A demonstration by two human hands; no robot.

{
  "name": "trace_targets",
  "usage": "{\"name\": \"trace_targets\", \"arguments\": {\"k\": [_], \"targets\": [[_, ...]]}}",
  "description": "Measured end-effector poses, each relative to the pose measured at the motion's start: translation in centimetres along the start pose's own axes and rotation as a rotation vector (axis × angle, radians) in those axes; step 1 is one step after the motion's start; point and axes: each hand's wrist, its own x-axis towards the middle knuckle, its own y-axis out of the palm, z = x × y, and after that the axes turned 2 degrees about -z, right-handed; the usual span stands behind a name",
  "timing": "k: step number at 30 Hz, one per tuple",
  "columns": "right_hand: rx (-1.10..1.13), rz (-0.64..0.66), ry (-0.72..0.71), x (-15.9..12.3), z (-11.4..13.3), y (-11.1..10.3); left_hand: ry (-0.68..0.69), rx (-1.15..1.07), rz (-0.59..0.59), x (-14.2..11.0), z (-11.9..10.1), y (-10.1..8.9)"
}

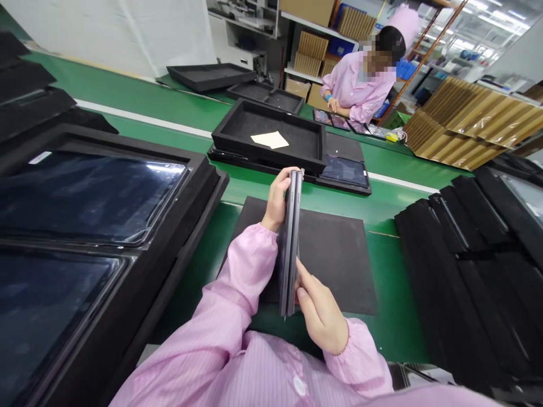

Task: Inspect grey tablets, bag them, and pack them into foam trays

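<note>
Two thin dark grey tablets [292, 243] are held together edge-on, upright, above a black foam mat [335, 254] on the green belt. My left hand [278, 199] wraps round their far end from the left. My right hand [320, 314] grips their near end from the right, thumb pressed on the edge. Both arms wear pink sleeves.
Black foam trays holding glossy tablets [85, 198] fill the left. Stacked black foam pieces [470, 254] lie on the right. Ahead is an empty black tray [237, 135] with a paper slip, and a tablet [344, 170] beside it. A co-worker in pink [358, 85] works across the belt.
</note>
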Motion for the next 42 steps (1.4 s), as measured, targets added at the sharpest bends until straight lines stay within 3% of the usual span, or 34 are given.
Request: {"name": "trace_targets", "arguments": {"k": [7, 16, 26, 42], "targets": [[-0.039, -0.060, -0.026, 0.2, 0.3, -0.3, -0.001, 0.071, -0.052, -0.1, -0.5, -0.1], [-0.078, -0.108, 0.115, 0.3, 0.5, -0.3, 0.016, 0.271, -0.075, -0.6, -2.1, 0.2], [-0.243, -0.176, 0.083, 1.4, 1.4, -2.4, 0.076, 0.290, 0.009, -1.1, -2.2, 1.0], [-0.306, -0.187, 0.173, 2.7, 1.6, -3.1, 0.092, 0.293, 0.044, -1.2, -1.9, 1.5]]}}
